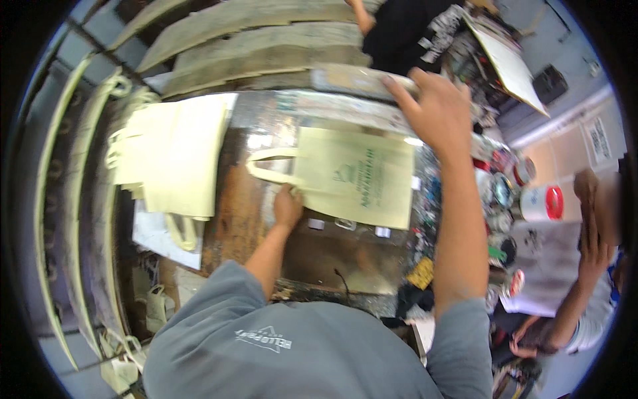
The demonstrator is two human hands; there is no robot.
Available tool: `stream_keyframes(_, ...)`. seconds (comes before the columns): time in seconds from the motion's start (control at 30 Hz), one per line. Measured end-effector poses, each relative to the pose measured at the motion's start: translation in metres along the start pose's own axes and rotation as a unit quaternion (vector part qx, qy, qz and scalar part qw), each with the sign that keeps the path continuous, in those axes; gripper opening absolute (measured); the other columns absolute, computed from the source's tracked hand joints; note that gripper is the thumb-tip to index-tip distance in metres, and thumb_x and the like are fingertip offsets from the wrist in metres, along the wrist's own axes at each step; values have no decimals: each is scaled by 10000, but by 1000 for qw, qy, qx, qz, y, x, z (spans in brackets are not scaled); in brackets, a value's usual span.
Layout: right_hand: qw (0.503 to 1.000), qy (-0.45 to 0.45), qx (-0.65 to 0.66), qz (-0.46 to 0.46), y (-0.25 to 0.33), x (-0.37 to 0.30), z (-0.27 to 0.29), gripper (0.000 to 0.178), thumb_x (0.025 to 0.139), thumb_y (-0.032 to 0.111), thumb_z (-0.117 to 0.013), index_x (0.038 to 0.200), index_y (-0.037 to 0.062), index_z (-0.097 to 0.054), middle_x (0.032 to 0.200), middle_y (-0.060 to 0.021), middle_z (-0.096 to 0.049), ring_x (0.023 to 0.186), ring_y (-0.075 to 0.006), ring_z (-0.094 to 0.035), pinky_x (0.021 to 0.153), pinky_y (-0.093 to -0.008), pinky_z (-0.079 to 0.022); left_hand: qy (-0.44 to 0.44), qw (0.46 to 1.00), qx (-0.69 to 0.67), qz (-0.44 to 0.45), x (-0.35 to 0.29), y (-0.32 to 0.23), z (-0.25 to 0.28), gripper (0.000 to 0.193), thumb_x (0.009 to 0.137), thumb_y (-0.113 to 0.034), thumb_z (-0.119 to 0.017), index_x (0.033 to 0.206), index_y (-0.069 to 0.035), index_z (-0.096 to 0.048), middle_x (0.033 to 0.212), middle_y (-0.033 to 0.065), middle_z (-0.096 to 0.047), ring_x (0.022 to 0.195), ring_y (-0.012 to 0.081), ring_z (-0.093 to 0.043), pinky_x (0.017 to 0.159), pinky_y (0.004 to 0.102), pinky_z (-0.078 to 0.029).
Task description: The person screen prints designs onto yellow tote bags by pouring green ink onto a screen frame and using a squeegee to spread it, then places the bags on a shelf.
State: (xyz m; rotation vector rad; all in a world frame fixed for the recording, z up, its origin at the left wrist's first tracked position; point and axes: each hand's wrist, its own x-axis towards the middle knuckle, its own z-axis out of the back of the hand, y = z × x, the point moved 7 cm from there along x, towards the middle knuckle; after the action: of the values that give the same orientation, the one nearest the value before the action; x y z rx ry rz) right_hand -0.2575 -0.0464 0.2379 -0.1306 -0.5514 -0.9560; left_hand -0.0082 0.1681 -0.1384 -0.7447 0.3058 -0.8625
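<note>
A pale yellow tote bag with a green print lies flat on the worktable, its handle loop pointing left. My left hand is at the bag's handle end, fingers closed at its edge near the lower handle joint. Farther off, my right hand grips the upper edge of a screen-printing frame, thumb on the near side and fingers over the top. The frame is tipped up behind the bag, seen almost edge-on.
Left of the bag, a stack of pale yellow tote bags covers the table. Racks of bags stand at the far left and back. Paint tubs crowd the right side. Other people are at the far side and right.
</note>
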Motion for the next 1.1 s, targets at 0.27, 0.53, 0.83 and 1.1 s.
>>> stream_keyframes(0.27, 998, 52, 1, -20, -2, 12, 9, 626, 998, 640, -593, 870, 36, -698, 853, -180, -713, 915, -378, -683, 882, -495, -418, 35, 968, -250, 11, 128, -108, 208, 239, 991, -164, -746, 1136, 19, -696, 923, 128, -778, 719, 202, -769, 641, 327, -637)
stream_keyframes(0.53, 1000, 16, 2, -10, 7, -18, 6, 613, 1002, 613, -610, 943, 10, -701, 904, -218, -709, 891, -395, -662, 884, -476, -422, -43, 936, -333, 101, 252, 86, 453, 258, 996, -146, -768, 1214, -37, -680, 1009, 35, -725, 827, 138, -672, 788, 299, -612)
stream_keyframes(0.83, 1000, 0, -10, -2, 3, -22, 2, 578, 994, 572, -654, 909, 1, -681, 864, -196, -690, 876, -378, -647, 860, -452, -410, -360, 901, 227, -80, 210, 124, 373, 731, 967, -514, -738, 1316, 114, -601, 1232, 336, -659, 1251, 469, -611, 1088, 525, -477)
stream_keyframes(1.1, 999, 44, -17, -11, 9, -9, -2, 525, 1002, 527, -655, 953, 7, -697, 868, -192, -679, 878, -376, -647, 851, -454, -412, -66, 881, 466, 49, 165, 85, 202, 570, 899, -470, -819, 1213, -39, -620, 1211, 140, -632, 1161, 387, -641, 930, 512, -561)
